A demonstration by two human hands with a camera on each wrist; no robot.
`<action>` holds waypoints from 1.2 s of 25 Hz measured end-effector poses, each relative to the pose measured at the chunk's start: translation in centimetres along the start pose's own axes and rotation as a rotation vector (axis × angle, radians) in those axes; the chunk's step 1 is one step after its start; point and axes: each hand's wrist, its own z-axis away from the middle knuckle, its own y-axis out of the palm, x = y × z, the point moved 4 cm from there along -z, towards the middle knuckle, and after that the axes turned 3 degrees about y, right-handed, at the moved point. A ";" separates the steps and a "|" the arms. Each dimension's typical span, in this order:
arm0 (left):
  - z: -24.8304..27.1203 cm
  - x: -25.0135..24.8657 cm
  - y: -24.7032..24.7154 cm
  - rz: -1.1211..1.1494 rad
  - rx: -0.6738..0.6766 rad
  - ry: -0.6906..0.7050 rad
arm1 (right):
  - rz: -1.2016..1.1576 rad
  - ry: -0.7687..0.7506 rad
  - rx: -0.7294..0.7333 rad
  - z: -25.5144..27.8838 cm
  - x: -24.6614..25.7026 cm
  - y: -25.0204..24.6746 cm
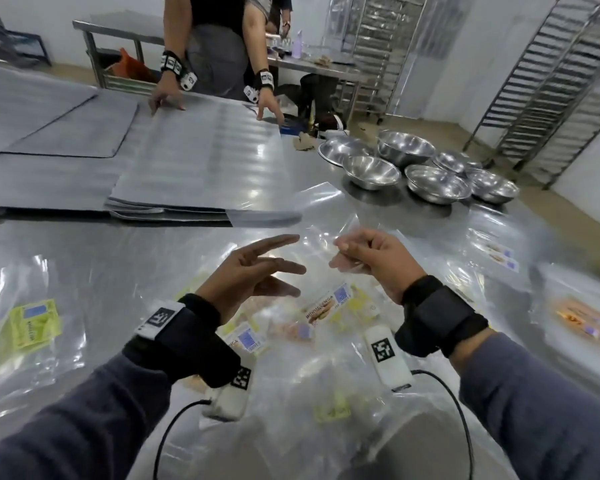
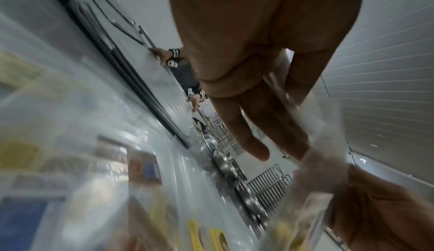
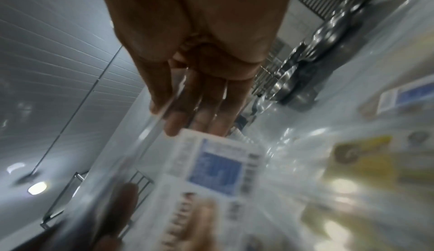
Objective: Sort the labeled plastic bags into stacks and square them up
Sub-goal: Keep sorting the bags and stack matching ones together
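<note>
Mid-sort, the right hand (image 1: 368,261) pinches a clear bread-labeled bag (image 1: 326,306) lifted over the mixed pile (image 1: 291,341) at six o'clock, the left hand (image 1: 257,271) splayed and free, so next it likely needs its matching stack (image 1: 499,254) at three o'clock.

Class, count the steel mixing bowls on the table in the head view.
6 visible: one rear-left, rear-centre, front-left, front-centre, rear-right, far right. Nested ones may be hidden.

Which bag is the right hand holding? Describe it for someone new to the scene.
On the steel table, look above the loose bag pile nearest the camera. The right hand pinches a clear bag by its top. Unlike its neighbours, it hangs lifted, with a white and blue label.
</note>
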 end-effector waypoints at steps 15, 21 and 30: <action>-15.2 9.1 24.9 -0.068 0.221 -0.335 | -0.106 -0.015 -0.436 1.6 -6.9 -28.9; -24.0 10.9 33.7 -0.131 0.029 -0.279 | -0.207 0.054 -0.522 -2.9 -11.8 -42.2; -35.1 14.7 37.9 -0.456 -0.004 -0.271 | -0.248 0.218 -0.622 -11.7 -19.2 -51.5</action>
